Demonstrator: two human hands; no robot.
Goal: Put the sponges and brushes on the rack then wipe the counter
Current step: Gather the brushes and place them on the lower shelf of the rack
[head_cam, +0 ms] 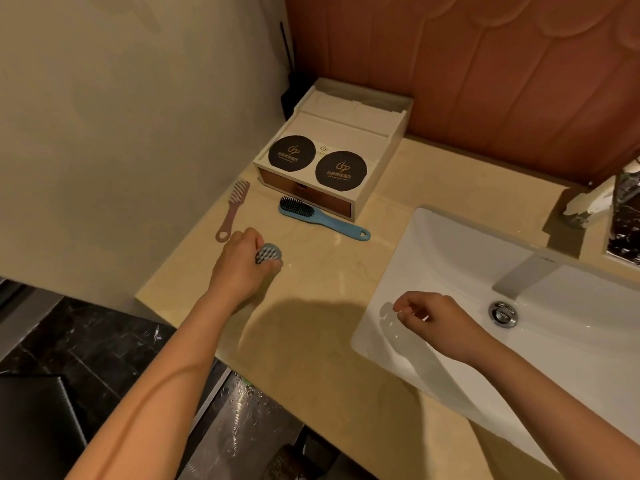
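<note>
My left hand (pixel 242 258) grips a small round grey brush (pixel 268 253) with dark bristles, just above the beige counter (pixel 311 327). A blue brush (pixel 320 218) with dark bristles lies on the counter in front of the white box. A slim pink brush (pixel 232 209) lies to its left, near the wall. My right hand (pixel 433 320) hovers over the left rim of the white sink (pixel 571 341), fingers loosely curled and holding nothing. No sponge is in view.
A white organiser box (pixel 391 140) with two black round coasters and a brown drawer stands in the back corner. A chrome faucet (pixel 526 275) and drain (pixel 503 314) sit at the sink. Beyond the counter's left edge drops a dark tiled floor (pixel 104 341).
</note>
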